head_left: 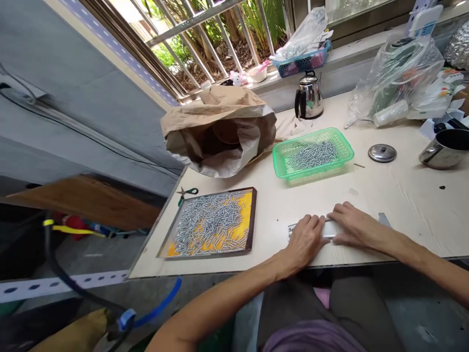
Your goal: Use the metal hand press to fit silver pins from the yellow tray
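Near the table's front edge lies a long, flat silvery-white metal strip (331,229), most of it covered by my hands. My left hand (307,239) is closed over its left part, fingers bent across the top. A short end with small holes or marks sticks out left of that hand. My right hand (353,226) grips the strip farther right, thumb towards the front edge. Beyond the right wrist a grey pointed metal piece (384,219) shows; whether it belongs to the strip I cannot tell.
Left on the table is a yellow-bottomed tray (253,215) of small metal pins. A green basket (313,171) holds more pins. Around them are scissors (187,191), an open paper sack (220,110), a kettle (309,98), a metal lid (382,152) and a steel pot (439,155).
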`<state>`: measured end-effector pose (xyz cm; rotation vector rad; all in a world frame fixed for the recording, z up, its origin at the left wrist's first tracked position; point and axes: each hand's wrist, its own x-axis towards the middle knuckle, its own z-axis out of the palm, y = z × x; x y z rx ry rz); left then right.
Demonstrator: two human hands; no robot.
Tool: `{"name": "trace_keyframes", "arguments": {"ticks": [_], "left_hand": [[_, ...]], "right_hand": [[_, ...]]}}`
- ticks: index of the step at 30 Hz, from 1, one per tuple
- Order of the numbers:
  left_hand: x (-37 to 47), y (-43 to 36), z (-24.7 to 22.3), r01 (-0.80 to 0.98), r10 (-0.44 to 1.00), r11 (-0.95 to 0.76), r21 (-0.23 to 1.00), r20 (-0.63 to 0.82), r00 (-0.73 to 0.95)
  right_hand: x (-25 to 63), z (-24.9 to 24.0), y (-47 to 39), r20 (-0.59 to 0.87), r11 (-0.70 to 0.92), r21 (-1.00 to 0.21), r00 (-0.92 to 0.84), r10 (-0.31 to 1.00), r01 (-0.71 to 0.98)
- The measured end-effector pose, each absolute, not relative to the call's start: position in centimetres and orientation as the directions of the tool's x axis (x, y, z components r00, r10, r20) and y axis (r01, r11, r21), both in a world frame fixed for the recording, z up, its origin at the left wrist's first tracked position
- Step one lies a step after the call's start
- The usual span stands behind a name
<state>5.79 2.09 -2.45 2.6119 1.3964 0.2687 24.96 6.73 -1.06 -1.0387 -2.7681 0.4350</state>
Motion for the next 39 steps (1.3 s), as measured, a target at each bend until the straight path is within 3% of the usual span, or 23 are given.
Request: {"name": "trace_keyframes", "arguments": {"ticks": [5, 13, 15, 18, 20, 22, 24, 27, 31, 33, 37, 39], "left_hand": [[6.8, -1.5, -4.1, 0.779, 0.802, -0.591, 0.209, 0.257, 0.54], [8.0, -3.1, -4.3, 0.747, 0.84, -0.542, 0.386, 0.259, 0.477], [8.1, -3.5, -3.8, 0.724, 0.824, -0.567, 0.394, 0.279, 0.493], [7.9, -5.5, -3.3, 0.594, 0.698, -0.716, 0.367, 0.353, 0.623], [7.0, -7.0, -3.0, 0.492, 0.577, -0.816, 0.303, 0.426, 0.697], [4.8, -7.6, -2.3, 0.51, 0.554, -0.827, 0.237, 0.496, 0.669], [1.2, -7.0, -1.2, 0.682, 0.667, -0.7, 0.211, 0.533, 0.52], [-5.4, -4.1, 0.9, 0.947, 0.868, -0.267, 0.18, 0.472, 0.155], [-11.5, 0.7, 1.6, 0.987, 0.936, 0.018, 0.157, 0.345, -0.072], [-12.4, 2.9, 1.2, 0.988, 0.961, 0.081, 0.134, 0.251, -0.113], [-11.7, 6.4, 0.6, 0.977, 0.975, 0.21, 0.025, 0.073, -0.212], [-11.2, 7.5, 0.6, 0.973, 0.973, 0.23, -0.002, 0.023, -0.23]], "right_hand": [[25.8, -2.3, 8.9, 0.055, 0.732, -0.313, -0.758, 0.65, 0.605], [21.9, 0.4, 10.1, 0.024, 0.681, -0.153, -0.686, 0.727, 0.717], [20.0, 1.5, 8.9, 0.042, 0.757, -0.171, -0.763, 0.645, 0.631], [17.2, 1.8, 6.7, 0.036, 0.887, -0.254, -0.912, 0.408, 0.386], [15.9, 1.0, 5.5, 0.031, 0.929, -0.24, -0.955, 0.296, 0.28], [15.0, -0.6, 4.9, 0.069, 0.956, -0.185, -0.967, 0.246, 0.23], [14.3, -2.3, 4.7, 0.141, 0.964, -0.132, -0.958, 0.248, 0.23], [13.5, -3.4, 4.8, 0.243, 0.954, -0.169, -0.927, 0.285, 0.248], [13.3, -0.1, 6.5, 0.376, 0.9, -0.363, -0.846, 0.378, 0.241], [13.3, 2.9, 8.6, 0.435, 0.861, -0.382, -0.757, 0.487, 0.334], [13.9, 7.9, 13.2, 0.591, 0.732, -0.192, -0.518, 0.618, 0.654], [14.8, 8.6, 13.8, 0.608, 0.682, -0.141, -0.48, 0.632, 0.718]]}}
